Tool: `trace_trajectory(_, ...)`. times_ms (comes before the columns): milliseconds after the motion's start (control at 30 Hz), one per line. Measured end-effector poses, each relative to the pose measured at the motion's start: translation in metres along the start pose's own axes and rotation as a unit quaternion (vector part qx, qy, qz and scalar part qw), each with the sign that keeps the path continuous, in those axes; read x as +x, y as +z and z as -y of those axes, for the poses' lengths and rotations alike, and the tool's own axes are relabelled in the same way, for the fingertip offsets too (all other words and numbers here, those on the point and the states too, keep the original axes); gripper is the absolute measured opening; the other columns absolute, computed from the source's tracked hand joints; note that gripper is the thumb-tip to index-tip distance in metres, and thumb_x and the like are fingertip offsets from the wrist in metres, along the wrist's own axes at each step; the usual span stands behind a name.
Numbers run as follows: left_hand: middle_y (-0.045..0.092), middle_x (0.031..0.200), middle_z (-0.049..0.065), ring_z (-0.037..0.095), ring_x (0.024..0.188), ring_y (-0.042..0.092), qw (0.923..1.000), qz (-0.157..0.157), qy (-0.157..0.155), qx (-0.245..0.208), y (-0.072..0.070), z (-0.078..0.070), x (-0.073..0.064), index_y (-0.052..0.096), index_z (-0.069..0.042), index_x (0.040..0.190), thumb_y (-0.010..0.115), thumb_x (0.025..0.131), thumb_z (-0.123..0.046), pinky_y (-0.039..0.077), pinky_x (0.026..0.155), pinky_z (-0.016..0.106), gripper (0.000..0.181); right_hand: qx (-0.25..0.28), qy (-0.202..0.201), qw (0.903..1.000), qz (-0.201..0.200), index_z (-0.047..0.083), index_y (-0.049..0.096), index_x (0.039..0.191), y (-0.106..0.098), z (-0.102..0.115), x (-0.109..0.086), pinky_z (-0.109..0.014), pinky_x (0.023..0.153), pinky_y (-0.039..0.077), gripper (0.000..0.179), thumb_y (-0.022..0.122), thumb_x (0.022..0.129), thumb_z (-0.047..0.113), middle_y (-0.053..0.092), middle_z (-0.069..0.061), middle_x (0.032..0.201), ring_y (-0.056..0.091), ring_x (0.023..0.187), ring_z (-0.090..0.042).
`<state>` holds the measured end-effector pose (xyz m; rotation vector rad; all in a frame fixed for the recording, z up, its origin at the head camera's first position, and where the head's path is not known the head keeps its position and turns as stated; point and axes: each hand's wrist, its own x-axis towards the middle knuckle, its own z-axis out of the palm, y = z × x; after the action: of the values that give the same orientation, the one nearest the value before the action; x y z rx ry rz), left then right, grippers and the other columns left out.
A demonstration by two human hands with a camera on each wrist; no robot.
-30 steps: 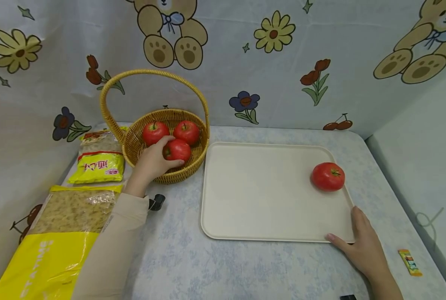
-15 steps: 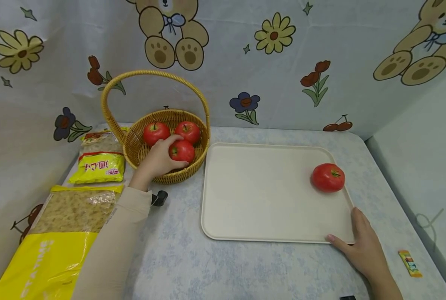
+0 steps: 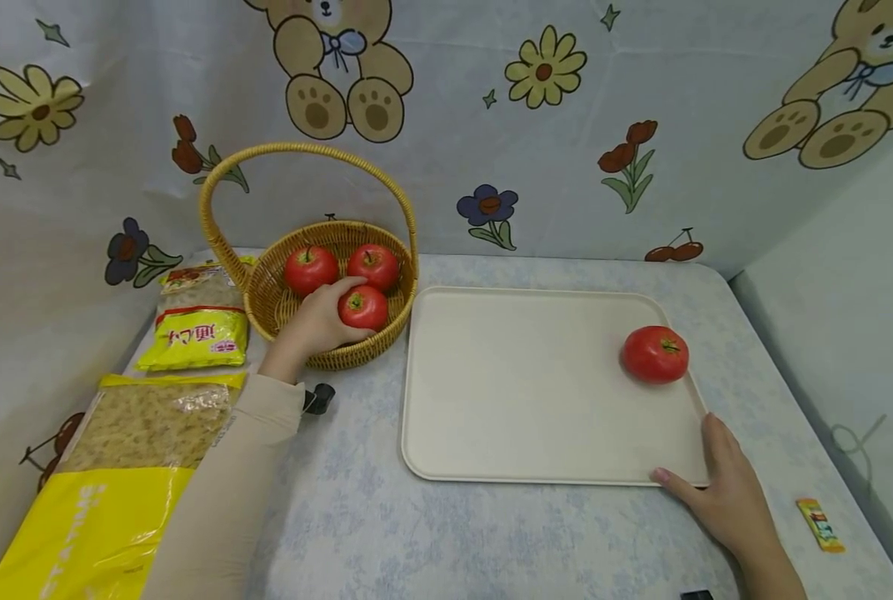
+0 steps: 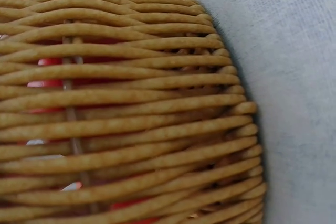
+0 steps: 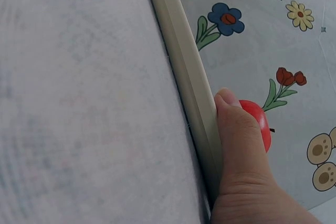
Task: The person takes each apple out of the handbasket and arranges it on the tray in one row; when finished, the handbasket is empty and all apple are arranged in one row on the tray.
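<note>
In the head view my left hand (image 3: 319,318) reaches into a wicker basket (image 3: 337,358), its thumb and fingers around the nearest red apple (image 3: 364,307). Behind that apple lie two more in the basket, a left apple (image 3: 311,269) and a right apple (image 3: 374,266). The basket's woven side (image 4: 126,98) fills most of the left wrist view, with red showing through the gaps. My right hand (image 3: 735,487) grips the near right corner of a cream tray (image 3: 536,392). Its thumb (image 5: 239,140) lies on the tray's rim in the right wrist view. One red apple (image 3: 656,354) sits on the tray's right side.
Left of the basket lie a small yellow food bag (image 3: 197,329) and a larger yellow bag (image 3: 109,500), partly under the left sleeve (image 3: 225,492). The basket handle (image 3: 304,148) arches over the fruit. A small yellow packet (image 3: 820,525) is at the right.
My left hand has shifted slightly right within the basket, and the apple in its grasp moved with it and turned, its stem end now showing. My right hand and the tray stay put.
</note>
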<state>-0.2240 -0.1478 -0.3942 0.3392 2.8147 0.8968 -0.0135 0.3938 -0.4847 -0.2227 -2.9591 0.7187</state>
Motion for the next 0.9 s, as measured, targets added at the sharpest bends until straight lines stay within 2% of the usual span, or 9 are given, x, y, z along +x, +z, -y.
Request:
trace_trajectory(167,0.048,0.14,0.024,0.042,0.128,0.049,0.9999,-0.004,-0.014,0.005,0.002,-0.001,-0.002,0.04,-0.017,0.15,0.082,0.079,-0.029,0.041,0.105,0.063,0.084,0.003,0.006,1.0,0.004,-0.001,0.001,0.158,0.0,0.0,0.0,-0.069,0.114,0.015,0.123,0.082,0.078,0.045,0.009,-0.034,0.16,0.012,0.148,-0.052)
trace_trajectory(267,0.046,0.139,0.024,0.043,0.125,0.051,0.9996,-0.02,-0.021,0.005,0.004,-0.002,-0.005,0.04,-0.018,0.149,0.083,0.078,-0.03,0.044,0.101,0.064,0.084,0.005,0.009,0.9999,0.009,-0.001,0.001,0.158,0.0,0.0,0.0,-0.07,0.114,0.016,0.123,0.081,0.078,0.046,0.009,-0.034,0.161,0.012,0.148,-0.052)
trace_trajectory(400,0.042,0.14,0.022,0.043,0.121,0.051,0.9973,-0.067,-0.023,-0.02,0.004,-0.005,-0.011,0.043,-0.023,0.146,0.084,0.076,-0.033,0.048,0.096,0.065,0.082,0.004,0.005,0.9999,0.009,0.0,0.001,0.158,-0.001,-0.001,0.001,-0.071,0.113,0.016,0.122,0.081,0.078,0.047,0.009,-0.034,0.161,0.013,0.147,-0.053)
trace_trajectory(533,0.039,0.138,0.02,0.042,0.121,0.048,0.9897,-0.131,-0.006,-0.057,0.001,-0.014,-0.019,0.045,-0.026,0.144,0.083,0.074,-0.033,0.05,0.092,0.064,0.08,0.004,-0.001,1.0,0.007,0.0,0.001,0.158,-0.001,-0.001,0.001,-0.071,0.113,0.017,0.123,0.081,0.078,0.046,0.01,-0.034,0.161,0.014,0.147,-0.053)
trace_trajectory(600,0.039,0.136,0.018,0.04,0.12,0.047,0.9846,-0.159,0.003,-0.074,-0.001,-0.024,-0.024,0.046,-0.027,0.143,0.084,0.073,-0.033,0.051,0.091,0.062,0.08,0.003,-0.001,1.0,0.006,0.001,0.001,0.158,-0.001,-0.002,0.001,-0.071,0.112,0.018,0.123,0.081,0.077,0.046,0.01,-0.033,0.161,0.014,0.147,-0.053)
trace_trajectory(700,0.04,0.132,0.016,0.036,0.12,0.048,0.9781,-0.182,0.019,-0.099,-0.003,-0.046,-0.035,0.048,-0.029,0.142,0.085,0.072,-0.034,0.053,0.091,0.059,0.08,0.001,0.0,1.0,0.003,0.001,0.001,0.158,-0.001,-0.002,0.001,-0.071,0.112,0.018,0.123,0.082,0.077,0.046,0.01,-0.033,0.161,0.014,0.147,-0.052)
trace_trajectory(800,0.04,0.132,0.013,0.032,0.122,0.047,0.9767,-0.179,0.037,-0.113,-0.001,-0.072,-0.045,0.048,-0.031,0.142,0.085,0.071,-0.034,0.054,0.092,0.057,0.08,0.002,0.0,1.0,0.0,0.001,0.002,0.158,0.0,-0.002,0.0,-0.071,0.111,0.019,0.123,0.082,0.077,0.045,0.011,-0.033,0.161,0.015,0.147,-0.052)
trace_trajectory(900,0.041,0.132,0.01,0.029,0.123,0.047,0.9795,-0.154,0.055,-0.118,0.007,-0.098,-0.051,0.048,-0.032,0.142,0.085,0.071,-0.034,0.055,0.091,0.053,0.08,0.002,0.001,1.0,-0.002,0.002,0.002,0.158,0.0,-0.002,0.0,-0.071,0.111,0.02,0.123,0.083,0.076,0.044,0.011,-0.033,0.161,0.015,0.147,-0.052)
